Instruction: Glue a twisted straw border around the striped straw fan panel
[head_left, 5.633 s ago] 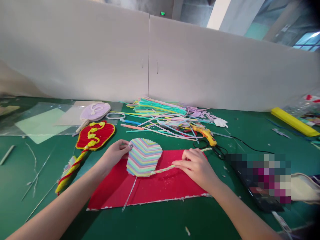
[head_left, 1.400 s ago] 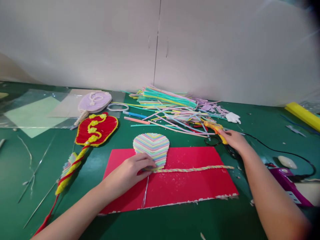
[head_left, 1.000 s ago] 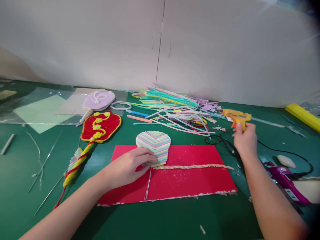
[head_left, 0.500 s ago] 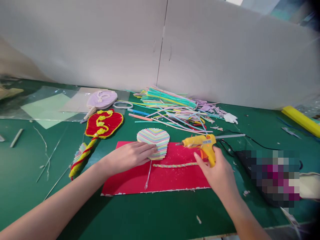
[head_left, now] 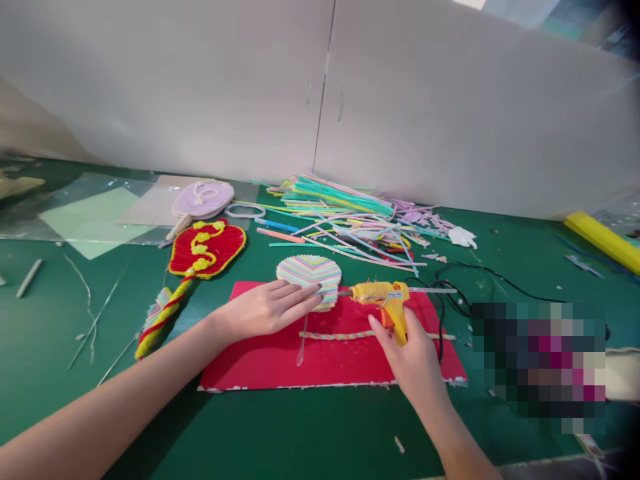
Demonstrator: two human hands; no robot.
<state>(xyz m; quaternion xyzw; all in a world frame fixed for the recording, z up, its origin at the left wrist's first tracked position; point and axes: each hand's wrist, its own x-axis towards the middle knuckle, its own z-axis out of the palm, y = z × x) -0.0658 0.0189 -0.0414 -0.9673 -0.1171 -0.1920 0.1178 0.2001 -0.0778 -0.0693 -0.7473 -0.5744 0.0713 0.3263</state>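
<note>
A striped pastel fan-shaped piece (head_left: 311, 270) made of pipe cleaners lies at the back edge of a red board (head_left: 245, 363). Flat across its lower left part rests my left hand (head_left: 275, 308), fingers stretched out. My right hand (head_left: 411, 350) grips a yellow hot glue gun (head_left: 383, 293) by its handle. The nozzle points left, close to the fan piece's lower right edge; whether it touches cannot be made out. A thin braided pipe-cleaner strip (head_left: 340, 336) lies on the board, passing behind my right hand. Near its left end hangs a clear strand of glue (head_left: 301, 352).
A red and yellow fan (head_left: 210, 250) and a lilac fan (head_left: 205, 199) lie to the left. Behind the board sits a pile of pipe cleaners (head_left: 340, 197). A black cord (head_left: 505, 275) runs right from the glue gun. A white partition (head_left: 200, 87) stands behind the table.
My right hand has brought the glue gun left and slightly down, toward the fan piece. My left hand has shifted a little right, its fingers flatter over the piece.
</note>
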